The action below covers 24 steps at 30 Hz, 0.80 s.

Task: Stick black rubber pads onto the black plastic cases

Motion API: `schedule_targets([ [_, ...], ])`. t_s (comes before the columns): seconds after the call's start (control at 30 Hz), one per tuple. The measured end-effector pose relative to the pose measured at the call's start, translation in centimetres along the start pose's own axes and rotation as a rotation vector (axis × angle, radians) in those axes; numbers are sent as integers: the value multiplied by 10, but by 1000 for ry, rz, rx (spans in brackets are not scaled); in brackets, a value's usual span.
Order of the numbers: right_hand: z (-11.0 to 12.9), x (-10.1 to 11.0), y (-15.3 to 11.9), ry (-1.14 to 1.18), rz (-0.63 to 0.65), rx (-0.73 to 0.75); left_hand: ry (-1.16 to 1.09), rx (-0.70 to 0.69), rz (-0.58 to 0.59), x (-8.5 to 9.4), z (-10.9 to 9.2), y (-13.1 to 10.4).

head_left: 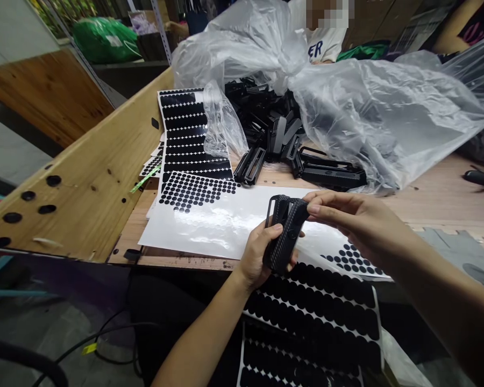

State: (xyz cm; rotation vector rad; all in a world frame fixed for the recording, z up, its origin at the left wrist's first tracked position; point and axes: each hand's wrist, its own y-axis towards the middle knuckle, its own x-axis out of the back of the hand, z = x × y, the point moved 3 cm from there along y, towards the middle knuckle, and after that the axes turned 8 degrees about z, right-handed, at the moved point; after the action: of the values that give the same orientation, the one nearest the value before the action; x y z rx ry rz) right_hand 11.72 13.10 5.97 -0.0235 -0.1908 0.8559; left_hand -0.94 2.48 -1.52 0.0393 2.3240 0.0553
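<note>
My left hand is wrapped round a black plastic part with a carbon-fibre-like texture and a long slot. It holds the part tilted above the front edge of the bench. At the part's upper right corner, my right hand has thumb and forefinger pinched together. Whether these fingertips grip the part itself or something small is hidden. Beneath the hands lie a white backing sheet with a few round black stickers and, nearer me, sheets full of larger black round stickers.
A heap of similar black parts spills from a clear plastic bag at the back. More sticker sheets lie left, beside a wooden side board with black dots. A person's light shirt shows across the bench.
</note>
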Motion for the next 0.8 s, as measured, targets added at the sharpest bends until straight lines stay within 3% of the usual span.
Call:
schedule_targets([
  [0.4, 1, 5, 2, -190, -16, 14, -1, 8, 9, 0, -1, -2],
  [0.8, 12, -6, -3, -398, -87, 156, -12, 9, 20, 1, 1, 0],
])
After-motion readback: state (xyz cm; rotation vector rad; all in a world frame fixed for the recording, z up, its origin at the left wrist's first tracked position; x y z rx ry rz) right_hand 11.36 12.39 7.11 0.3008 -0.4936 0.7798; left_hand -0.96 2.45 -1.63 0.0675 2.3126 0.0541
